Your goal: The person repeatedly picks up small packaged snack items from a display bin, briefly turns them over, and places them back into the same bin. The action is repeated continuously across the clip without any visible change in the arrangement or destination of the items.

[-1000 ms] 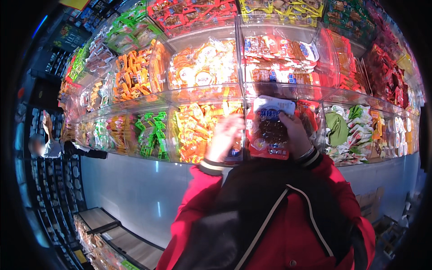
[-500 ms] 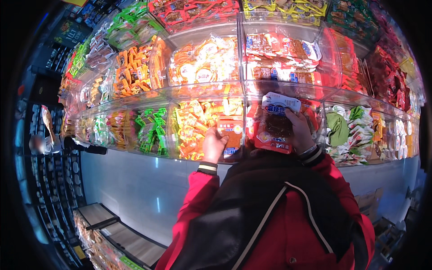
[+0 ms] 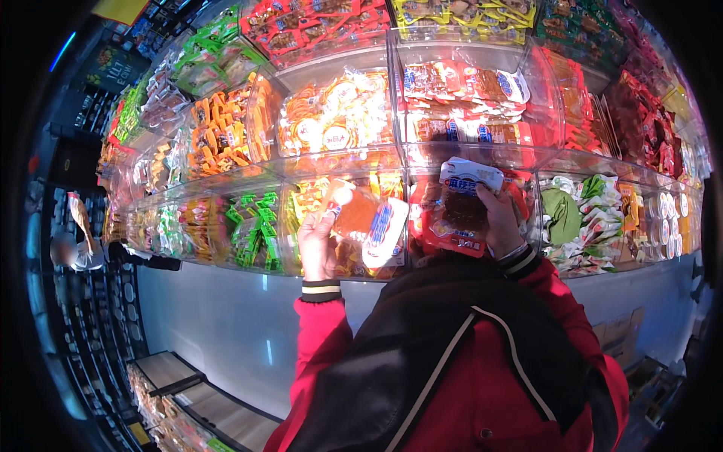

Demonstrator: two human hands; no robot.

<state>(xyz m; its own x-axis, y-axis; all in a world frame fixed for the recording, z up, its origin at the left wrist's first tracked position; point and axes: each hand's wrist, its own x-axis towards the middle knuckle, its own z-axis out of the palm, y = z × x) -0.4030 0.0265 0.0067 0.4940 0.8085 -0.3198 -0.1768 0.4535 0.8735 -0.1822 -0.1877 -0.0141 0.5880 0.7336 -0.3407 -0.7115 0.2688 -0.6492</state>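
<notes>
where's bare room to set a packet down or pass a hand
Bare: the wood-toned panels at lower left, between packaged goods and a grey surface. That surface, between panels and left sleeve, seems to leave hand room. Crowded: the bins, especially where the left hand holds an orange-brown packet and the right hand a dark packet.

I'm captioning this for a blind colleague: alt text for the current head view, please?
A person's left hand holds a tilted snack packet and the right hand a red-and-white packet, with clear bins of colourful wrapped snacks behind them.
</notes>
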